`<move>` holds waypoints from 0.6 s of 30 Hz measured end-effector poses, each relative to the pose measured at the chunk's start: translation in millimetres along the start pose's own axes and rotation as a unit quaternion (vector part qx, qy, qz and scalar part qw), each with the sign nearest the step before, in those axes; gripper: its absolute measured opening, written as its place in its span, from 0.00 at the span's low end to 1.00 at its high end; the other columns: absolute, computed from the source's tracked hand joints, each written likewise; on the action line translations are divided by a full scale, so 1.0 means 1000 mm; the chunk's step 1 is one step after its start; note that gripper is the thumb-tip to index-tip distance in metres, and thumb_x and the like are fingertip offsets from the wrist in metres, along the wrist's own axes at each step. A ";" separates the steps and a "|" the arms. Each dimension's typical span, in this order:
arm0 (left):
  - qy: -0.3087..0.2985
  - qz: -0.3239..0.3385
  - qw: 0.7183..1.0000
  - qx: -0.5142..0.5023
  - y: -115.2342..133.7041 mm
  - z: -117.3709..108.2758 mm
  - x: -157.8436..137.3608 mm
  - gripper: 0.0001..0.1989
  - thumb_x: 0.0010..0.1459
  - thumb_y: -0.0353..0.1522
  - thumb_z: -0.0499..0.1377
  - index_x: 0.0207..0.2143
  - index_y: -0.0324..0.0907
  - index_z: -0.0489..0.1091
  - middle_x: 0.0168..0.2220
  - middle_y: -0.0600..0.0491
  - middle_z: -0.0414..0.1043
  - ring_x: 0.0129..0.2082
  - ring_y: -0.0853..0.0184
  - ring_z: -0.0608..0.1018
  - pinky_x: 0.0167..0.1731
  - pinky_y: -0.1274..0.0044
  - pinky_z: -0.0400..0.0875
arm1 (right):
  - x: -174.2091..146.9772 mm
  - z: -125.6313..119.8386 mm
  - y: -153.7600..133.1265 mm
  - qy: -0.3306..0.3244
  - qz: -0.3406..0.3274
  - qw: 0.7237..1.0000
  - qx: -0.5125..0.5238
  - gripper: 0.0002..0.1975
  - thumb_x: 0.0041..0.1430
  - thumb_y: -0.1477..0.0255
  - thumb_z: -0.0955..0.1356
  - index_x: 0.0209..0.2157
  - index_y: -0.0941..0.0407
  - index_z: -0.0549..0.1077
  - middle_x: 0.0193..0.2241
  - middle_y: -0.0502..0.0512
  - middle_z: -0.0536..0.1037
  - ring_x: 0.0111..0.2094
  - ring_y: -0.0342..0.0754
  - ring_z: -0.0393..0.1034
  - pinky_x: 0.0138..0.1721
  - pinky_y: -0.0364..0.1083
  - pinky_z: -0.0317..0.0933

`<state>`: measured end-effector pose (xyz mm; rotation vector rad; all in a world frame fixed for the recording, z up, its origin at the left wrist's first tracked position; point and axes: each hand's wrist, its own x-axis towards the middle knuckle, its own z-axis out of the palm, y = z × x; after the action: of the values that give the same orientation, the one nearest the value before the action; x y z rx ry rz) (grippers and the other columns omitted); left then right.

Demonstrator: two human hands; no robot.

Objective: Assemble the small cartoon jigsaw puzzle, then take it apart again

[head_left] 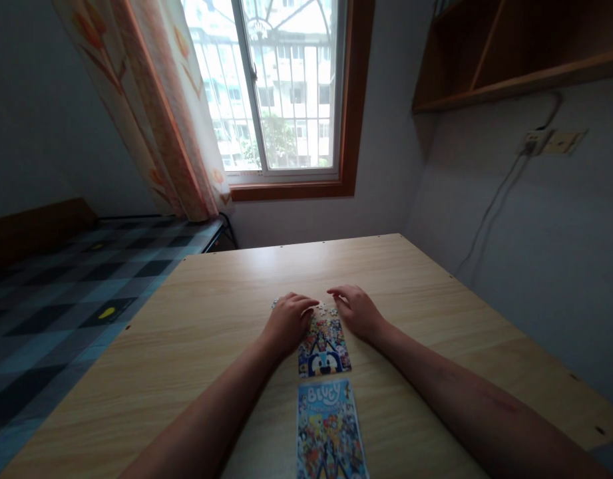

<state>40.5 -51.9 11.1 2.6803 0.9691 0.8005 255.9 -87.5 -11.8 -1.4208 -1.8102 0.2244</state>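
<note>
A partly built jigsaw puzzle (325,362) with a blue cartoon dog's face at its lower edge lies flat on the wooden table. Over its upper left corner rests my left hand (288,322), fingers stretched to the right and thumb apart, with nothing visible in them. My right hand (357,311) is beside the upper right corner, its fingers spread and pointing left, holding nothing that I can see. Several loose puzzle pieces (333,312) lie between the two hands, just beyond the puzzle. Another small piece (275,303) shows behind my left hand.
Nearer to me, a picture sheet (329,426) printed "Bluey" lies on the table (226,293). A bed with a checked cover (51,306) stands at the left. Ahead are a window (286,100) and a curtain (171,133); a wall shelf (520,80) hangs at the right.
</note>
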 end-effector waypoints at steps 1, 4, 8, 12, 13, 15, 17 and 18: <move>-0.008 0.012 1.000 0.005 0.001 -0.001 -0.001 0.12 0.63 0.27 0.58 0.43 0.45 0.80 0.43 0.51 0.81 0.43 0.61 0.78 0.48 0.67 0.70 | 0.000 -0.003 0.001 -0.003 0.006 1.000 -0.012 0.16 0.59 0.82 0.64 0.42 0.55 0.80 0.42 0.55 0.81 0.45 0.50 0.72 0.51 0.49 0.62; -0.027 0.030 0.999 0.025 0.006 -0.004 -0.002 0.09 0.63 0.30 0.59 0.38 0.45 0.81 0.41 0.51 0.82 0.42 0.60 0.78 0.47 0.66 0.68 | 0.000 -0.012 0.004 -0.034 0.003 0.999 -0.041 0.15 0.53 0.85 0.64 0.30 0.55 0.80 0.34 0.53 0.81 0.40 0.49 0.72 0.49 0.47 0.61; -0.042 0.026 0.998 0.050 0.007 -0.005 -0.003 0.08 0.62 0.31 0.60 0.38 0.46 0.81 0.39 0.51 0.81 0.40 0.60 0.77 0.46 0.65 0.67 | -0.003 -0.018 0.002 -0.042 -0.029 0.997 -0.052 0.14 0.55 0.83 0.66 0.33 0.53 0.82 0.35 0.52 0.81 0.40 0.48 0.71 0.50 0.48 0.60; -0.048 0.035 0.996 0.060 0.007 -0.005 -0.004 0.10 0.63 0.34 0.59 0.41 0.48 0.80 0.43 0.51 0.81 0.44 0.58 0.76 0.48 0.64 0.66 | -0.005 -0.015 -0.001 -0.057 -0.039 0.994 -0.083 0.10 0.60 0.72 0.70 0.42 0.51 0.82 0.39 0.54 0.80 0.44 0.50 0.70 0.50 0.49 0.59; -0.048 0.039 0.996 0.062 0.008 -0.005 -0.004 0.11 0.64 0.35 0.59 0.44 0.49 0.80 0.47 0.51 0.79 0.47 0.57 0.76 0.50 0.63 0.66 | -0.005 -0.015 -0.002 -0.072 -0.040 0.993 -0.090 0.08 0.60 0.70 0.71 0.41 0.50 0.82 0.38 0.54 0.80 0.44 0.51 0.70 0.49 0.49 0.59; -0.058 0.055 0.995 0.067 0.009 -0.006 -0.005 0.13 0.64 0.38 0.58 0.49 0.50 0.77 0.53 0.51 0.76 0.53 0.55 0.73 0.54 0.61 0.63 | -0.005 -0.015 -0.002 -0.089 -0.038 0.991 -0.097 0.06 0.59 0.69 0.72 0.38 0.50 0.82 0.37 0.53 0.80 0.43 0.51 0.69 0.48 0.49 0.58; -0.080 0.069 0.992 0.070 0.012 -0.008 -0.005 0.14 0.65 0.38 0.57 0.51 0.50 0.76 0.55 0.51 0.75 0.55 0.55 0.72 0.57 0.61 0.61 | -0.004 -0.016 -0.002 -0.078 -0.035 0.991 -0.101 0.04 0.60 0.68 0.72 0.35 0.51 0.82 0.36 0.53 0.79 0.43 0.50 0.69 0.48 0.49 0.58; -0.089 0.073 0.991 0.071 0.013 -0.008 -0.006 0.14 0.65 0.38 0.57 0.51 0.50 0.75 0.53 0.52 0.76 0.55 0.55 0.72 0.57 0.61 0.61 | -0.004 -0.017 -0.002 -0.068 -0.034 0.992 -0.102 0.05 0.62 0.68 0.71 0.33 0.52 0.82 0.36 0.53 0.79 0.42 0.50 0.69 0.49 0.49 0.58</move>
<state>39.3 -65.5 20.2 2.9128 0.8239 0.5218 266.6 -96.8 -1.3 -1.5128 -2.0382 0.1057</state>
